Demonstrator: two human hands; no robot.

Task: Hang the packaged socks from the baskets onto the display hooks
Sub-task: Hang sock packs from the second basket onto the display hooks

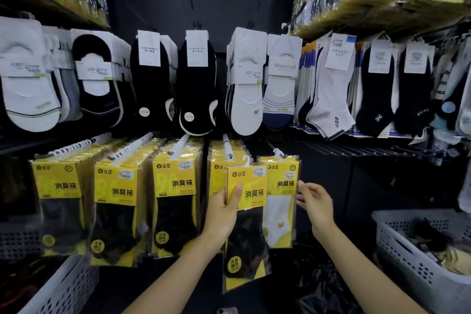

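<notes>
Left grip (223, 211) pinched the black-sock pack (251, 195), thumb in front, just below the tip of the display hook (227, 146). Right grip (316, 201), fingers loose, right of that hook, perhaps touched the white-sock pack (279, 211). Lifting the hanger (246, 160) level looked wise.

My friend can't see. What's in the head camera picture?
A left hand grips a yellow plastic packet of black socks at a rack of matching hanging packets. The right hand touches a yellow packet of white socks; a white perforated basket sits at right.
</notes>
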